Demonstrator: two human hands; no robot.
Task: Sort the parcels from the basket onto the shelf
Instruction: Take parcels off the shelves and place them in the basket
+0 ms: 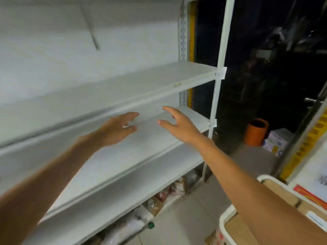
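Note:
A white metal shelf unit (pixel 123 156) fills the left and middle of the head view, with bare boards at several heights. Both my arms reach out over the middle board. My left hand (pixel 118 129) hovers above that board with fingers loosely spread and holds nothing. My right hand (pixel 178 125) is a short way to its right, fingers spread, also holding nothing. A white basket (pixel 224 220) stands at the lower right, partly behind my right forearm, with brown cardboard parcels (pixel 235 228) inside it.
Bagged goods and small boxes (pixel 159 200) lie on the lowest shelf near the tiled floor. An orange pipe piece (pixel 256 131) and a printed carton (pixel 276 142) sit on the floor at the right, before a dark glass door with a handle (pixel 310 99).

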